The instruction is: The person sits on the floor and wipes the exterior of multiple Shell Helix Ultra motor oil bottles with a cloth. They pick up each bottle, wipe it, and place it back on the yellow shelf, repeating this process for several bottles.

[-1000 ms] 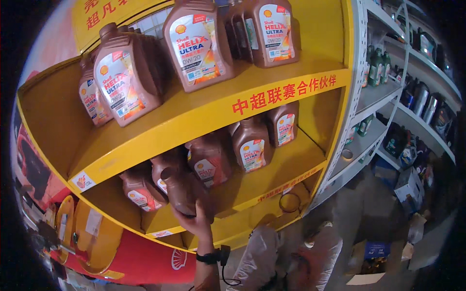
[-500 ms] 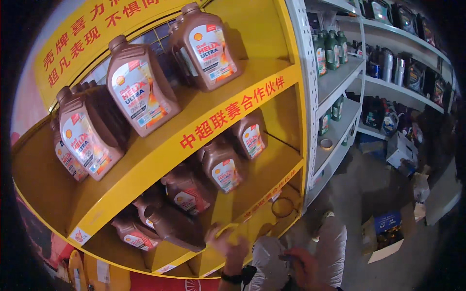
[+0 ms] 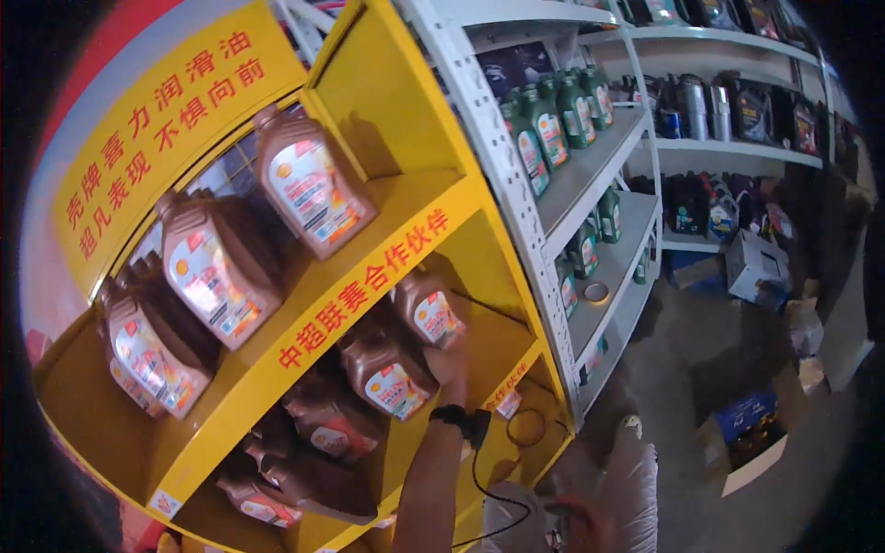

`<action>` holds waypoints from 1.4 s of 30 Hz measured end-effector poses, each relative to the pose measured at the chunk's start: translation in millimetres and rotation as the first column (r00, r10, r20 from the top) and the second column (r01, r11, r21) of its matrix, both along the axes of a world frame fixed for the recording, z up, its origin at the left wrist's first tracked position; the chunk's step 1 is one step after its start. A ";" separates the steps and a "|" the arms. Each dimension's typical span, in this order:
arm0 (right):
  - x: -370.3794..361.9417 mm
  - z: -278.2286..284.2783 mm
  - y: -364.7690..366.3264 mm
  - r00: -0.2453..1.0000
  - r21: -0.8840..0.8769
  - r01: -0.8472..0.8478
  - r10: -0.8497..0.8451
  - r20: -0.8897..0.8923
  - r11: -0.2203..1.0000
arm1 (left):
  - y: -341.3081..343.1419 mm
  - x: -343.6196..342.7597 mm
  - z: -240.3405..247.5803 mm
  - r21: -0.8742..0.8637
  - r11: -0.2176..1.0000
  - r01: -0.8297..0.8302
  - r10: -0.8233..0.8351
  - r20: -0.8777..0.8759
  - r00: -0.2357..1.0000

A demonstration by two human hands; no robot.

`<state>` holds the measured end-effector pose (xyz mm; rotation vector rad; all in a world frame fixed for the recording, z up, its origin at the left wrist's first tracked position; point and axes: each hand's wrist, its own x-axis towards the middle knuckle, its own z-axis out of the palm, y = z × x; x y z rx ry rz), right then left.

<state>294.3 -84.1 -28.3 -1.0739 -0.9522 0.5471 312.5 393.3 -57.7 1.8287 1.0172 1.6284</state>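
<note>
My left hand [image 3: 449, 361], with a dark band at its wrist, reaches into the lower shelf of a yellow display rack [image 3: 369, 295]. It is at the lower edge of the rightmost brown motor oil bottle [image 3: 433, 318]; its fingers are too dim to tell whether they grip it. Another brown oil bottle [image 3: 392, 382] stands just left of that hand. Low in front of me, my right hand [image 3: 585, 521] is curled and blurred, close to my light trousers [image 3: 631, 479]. Whatever it holds I cannot make out.
Several brown bottles [image 3: 217, 276] line the upper shelf. A tilted dark bottle [image 3: 313, 479] lies at lower left. Beside the rack stands white metal shelving [image 3: 599, 175] with green bottles [image 3: 576, 111] and a tape roll [image 3: 596, 293]. An open carton [image 3: 747, 442] sits on the floor.
My left hand has moved up and forward from in front of the rack to the rightmost lower-shelf bottle. The view has turned right. My right hand stays low.
</note>
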 end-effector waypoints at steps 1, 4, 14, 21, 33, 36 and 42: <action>5.7 -4.0 -1.1 0.999 -0.004 0.037 -0.037 0.006 0.999 | -8.7 17.2 6.6 -0.139 0.989 -0.060 0.048 -0.091 0.995; 12.2 -12.0 -1.8 0.996 0.012 0.090 -0.090 0.005 0.996 | -27.1 31.4 25.0 -0.265 0.960 -0.086 0.044 -0.160 0.986; 3.0 1.2 4.5 0.993 -0.029 0.038 -0.034 0.112 0.999 | -37.9 13.8 39.3 -0.167 0.959 0.230 -0.230 0.019 0.973; -2.2 -2.5 -8.3 0.986 -0.352 0.049 0.012 0.168 0.935 | -71.9 -16.9 6.1 -0.134 0.929 0.345 -0.317 0.194 0.928; 13.0 64.5 29.5 0.820 0.118 0.470 -0.482 0.309 0.875 | -258.2 -123.8 83.5 -0.351 0.612 0.709 -0.477 0.551 0.684; 8.8 83.5 34.0 0.797 0.122 0.462 -0.471 0.378 0.879 | -283.9 -165.5 62.4 -0.460 0.562 0.688 -0.470 0.507 0.722; -10.9 93.5 62.2 0.758 0.389 0.327 -0.485 0.437 0.861 | -337.0 -218.3 78.0 -0.525 0.492 0.695 -0.436 0.542 0.718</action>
